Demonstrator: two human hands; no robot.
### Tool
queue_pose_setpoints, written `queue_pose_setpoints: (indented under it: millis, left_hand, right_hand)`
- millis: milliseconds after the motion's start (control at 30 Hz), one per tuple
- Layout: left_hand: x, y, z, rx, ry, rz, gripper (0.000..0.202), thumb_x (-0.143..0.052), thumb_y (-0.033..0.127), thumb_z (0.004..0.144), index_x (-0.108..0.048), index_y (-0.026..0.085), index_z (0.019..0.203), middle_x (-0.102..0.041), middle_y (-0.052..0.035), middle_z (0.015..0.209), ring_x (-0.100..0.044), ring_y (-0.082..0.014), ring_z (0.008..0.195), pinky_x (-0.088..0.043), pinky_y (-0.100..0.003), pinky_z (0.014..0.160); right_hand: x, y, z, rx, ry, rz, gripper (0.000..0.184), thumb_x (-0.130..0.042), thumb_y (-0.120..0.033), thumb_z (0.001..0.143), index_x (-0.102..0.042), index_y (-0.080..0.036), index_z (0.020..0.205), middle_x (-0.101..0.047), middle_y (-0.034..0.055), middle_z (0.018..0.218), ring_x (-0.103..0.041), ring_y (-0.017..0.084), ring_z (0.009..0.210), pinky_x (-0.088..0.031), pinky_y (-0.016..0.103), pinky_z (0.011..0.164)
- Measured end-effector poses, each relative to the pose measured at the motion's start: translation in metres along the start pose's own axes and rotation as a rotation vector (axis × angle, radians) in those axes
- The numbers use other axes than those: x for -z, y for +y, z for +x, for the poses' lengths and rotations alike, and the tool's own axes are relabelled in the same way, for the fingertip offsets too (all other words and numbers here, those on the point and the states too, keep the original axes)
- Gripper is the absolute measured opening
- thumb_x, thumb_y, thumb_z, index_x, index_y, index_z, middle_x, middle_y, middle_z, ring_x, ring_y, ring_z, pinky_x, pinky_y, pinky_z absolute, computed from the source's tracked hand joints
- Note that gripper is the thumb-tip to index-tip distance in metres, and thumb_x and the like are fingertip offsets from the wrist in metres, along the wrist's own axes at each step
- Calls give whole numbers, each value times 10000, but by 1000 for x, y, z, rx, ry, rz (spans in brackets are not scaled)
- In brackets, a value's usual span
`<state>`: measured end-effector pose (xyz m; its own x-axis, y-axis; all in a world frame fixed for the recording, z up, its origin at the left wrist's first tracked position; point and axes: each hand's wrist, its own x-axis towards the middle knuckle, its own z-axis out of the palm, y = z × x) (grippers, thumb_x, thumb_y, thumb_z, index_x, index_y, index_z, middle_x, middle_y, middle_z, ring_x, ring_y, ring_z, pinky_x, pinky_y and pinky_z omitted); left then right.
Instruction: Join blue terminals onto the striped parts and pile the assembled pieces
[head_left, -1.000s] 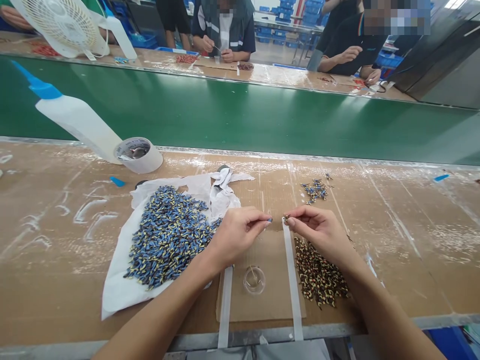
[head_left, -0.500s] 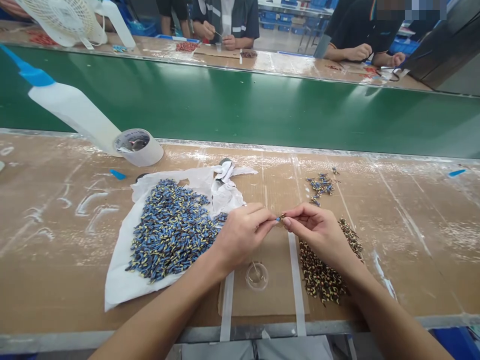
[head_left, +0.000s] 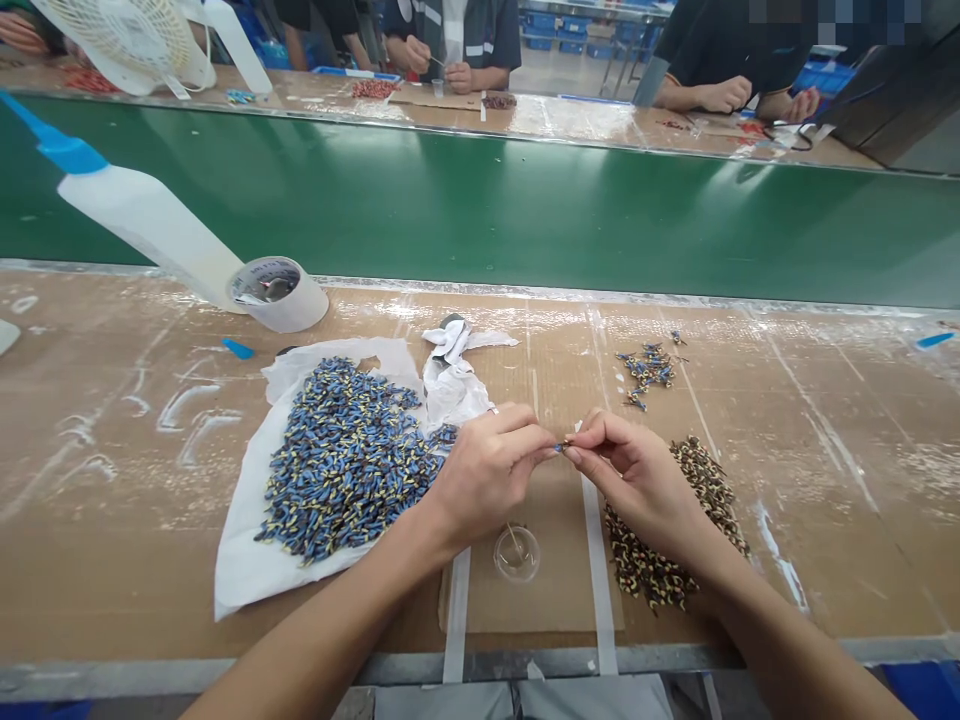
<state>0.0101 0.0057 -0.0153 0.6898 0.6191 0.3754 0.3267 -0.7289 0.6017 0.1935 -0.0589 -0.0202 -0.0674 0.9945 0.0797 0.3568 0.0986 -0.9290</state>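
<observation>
My left hand [head_left: 491, 462] pinches a tiny blue piece [head_left: 559, 448] between thumb and forefinger. Facing it, my right hand [head_left: 626, 462] is closed in a pinch on a small dark piece at the same spot, and the two pieces meet or nearly touch. Left of my hands, a heap of small blue, yellow and black pieces [head_left: 345, 460] lies on a white sheet [head_left: 240, 570]. Partly under my right forearm is a pile of dark and cream curved pieces [head_left: 652, 560]. Beyond that hand sits a small cluster of joined blue-and-dark pieces [head_left: 649, 368].
A clear round cup [head_left: 517, 555] with a thin stick stands on taped cardboard [head_left: 547, 610] below my hands. A tape roll [head_left: 300, 305] and a white squeeze bottle [head_left: 150, 220] are at the back left. Across a green strip [head_left: 450, 200], other people work with their hands.
My hands stay pinched together at almost the same place, with the fingers shifted slightly. The camera view has moved a little. Across the table, a person's hand at the right has shifted.
</observation>
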Motion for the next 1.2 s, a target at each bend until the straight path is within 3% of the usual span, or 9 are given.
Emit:
queue_pose_setpoints:
  millis: [200,500,700,800,933,1200]
  left_hand:
    - [2,0,0,-14,-53,27,176,-509,123,883,-642,123,768,-547,-14,672,-485,-129,640,-375,-255,584]
    - [-1,-4,-2,87,-152,-27,160,-509,63,832,-581,128,705,-508,8,656,-464,-119,617,-339,-246,567]
    - [2,6,1,127,-59,-115,145,-535,62,843,-589,117,719,-523,7,664,-479,-109,627,-347,-229,576]
    - [6,6,4,113,-40,-132,107,-552,108,869,-631,117,798,-563,-2,696,-508,-111,651,-372,-225,599]
    - [8,-2,5,74,-120,-86,146,-567,157,882,-638,121,1005,-628,-26,789,-550,-129,711,-407,-240,646]
    - [2,-4,2,-12,-134,-4,159,-466,151,924,-608,127,857,-544,-8,705,-478,-126,639,-359,-241,586]
  right_hand:
    - [-5,1,-2,6,-37,-47,104,-523,-202,907,-524,-189,803,-506,-9,730,-492,132,675,-388,280,627]
    - [-12,3,1,-12,-80,-95,151,-499,-125,887,-478,-188,752,-478,-15,708,-471,132,668,-362,272,619]
    - [-9,1,-2,6,-12,-64,118,-512,-192,902,-516,-187,785,-496,-6,721,-482,134,667,-386,280,617]
    - [-4,1,0,-28,17,8,95,-552,-240,895,-560,-183,819,-537,0,734,-517,135,681,-418,280,627]
    - [0,0,4,-97,29,156,102,-608,-272,866,-593,-173,844,-592,7,742,-580,136,704,-463,280,658]
    - [-4,-1,3,-126,65,236,86,-641,-261,849,-631,-176,853,-631,1,745,-596,116,701,-482,255,668]
